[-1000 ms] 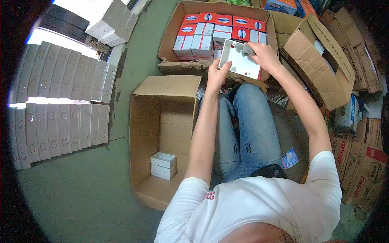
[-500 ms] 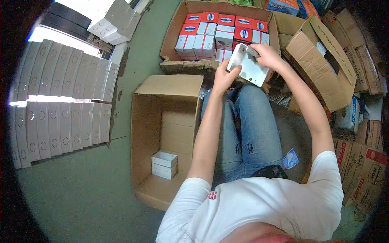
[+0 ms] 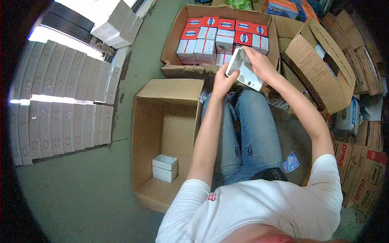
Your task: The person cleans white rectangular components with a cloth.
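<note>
A white plastic open-topped box [image 3: 248, 74], like an electrical mounting box, is held tilted above my knees, its hollow side facing me. My left hand [image 3: 225, 82] grips its left side, with the thumb over the rim. My right hand [image 3: 260, 65] is closed on the upper right part, its fingertips partly hidden at the wall. Just beyond, a cardboard carton [image 3: 190, 72] holds several red-and-white small boxes [image 3: 204, 49]. At my left, another open carton [image 3: 146, 137] lies with two small white boxes [image 3: 164, 167], one on the other, inside.
Long stacked rows of white boxes [image 3: 60, 123] stand on the green floor [image 3: 101, 182] at far left, with more white boxes [image 3: 117, 25] behind. To my right are an open-flapped carton [image 3: 316, 69], a blue-and-white pack [image 3: 351, 115] and printed cartons [image 3: 360, 174].
My right hand has moved slightly left, from inside the white plastic box toward its upper edge. The box has turned a little in my hands. The whole view has shifted slightly.
</note>
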{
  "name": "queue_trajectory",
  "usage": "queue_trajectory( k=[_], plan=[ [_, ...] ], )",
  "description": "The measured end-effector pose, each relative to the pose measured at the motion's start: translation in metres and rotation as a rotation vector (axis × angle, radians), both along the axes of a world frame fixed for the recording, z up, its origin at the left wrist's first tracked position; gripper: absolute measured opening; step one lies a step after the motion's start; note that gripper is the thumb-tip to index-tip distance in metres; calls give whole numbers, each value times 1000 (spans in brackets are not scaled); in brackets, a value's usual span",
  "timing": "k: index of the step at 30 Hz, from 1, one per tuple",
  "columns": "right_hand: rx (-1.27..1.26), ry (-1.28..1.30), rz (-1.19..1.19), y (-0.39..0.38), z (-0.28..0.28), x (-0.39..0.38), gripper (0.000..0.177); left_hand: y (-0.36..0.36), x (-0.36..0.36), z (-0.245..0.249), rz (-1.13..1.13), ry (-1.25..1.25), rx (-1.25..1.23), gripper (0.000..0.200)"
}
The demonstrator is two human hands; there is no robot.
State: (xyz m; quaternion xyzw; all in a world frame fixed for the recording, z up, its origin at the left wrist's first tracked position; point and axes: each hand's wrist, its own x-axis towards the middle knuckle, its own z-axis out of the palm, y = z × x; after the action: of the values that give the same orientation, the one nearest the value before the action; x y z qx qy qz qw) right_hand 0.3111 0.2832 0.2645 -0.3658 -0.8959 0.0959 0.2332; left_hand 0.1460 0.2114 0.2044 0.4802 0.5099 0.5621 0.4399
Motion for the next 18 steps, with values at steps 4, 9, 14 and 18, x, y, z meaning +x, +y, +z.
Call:
queue_trajectory(
  k=[4,9,14,18],
  plan=[
    [178,16,132,-1,19,-8,40,-6,4,14,-66,62,-23,41],
    [391,-242,240,13,15,-22,24,-4,7,13,-22,165,0,40],
    [29,-382,246,28,32,-22,27,-2,9,5,13,216,13,53],
    [-138,-119,257,15,53,-5,43,-2,-1,14,-86,119,-309,50]
  ],
)
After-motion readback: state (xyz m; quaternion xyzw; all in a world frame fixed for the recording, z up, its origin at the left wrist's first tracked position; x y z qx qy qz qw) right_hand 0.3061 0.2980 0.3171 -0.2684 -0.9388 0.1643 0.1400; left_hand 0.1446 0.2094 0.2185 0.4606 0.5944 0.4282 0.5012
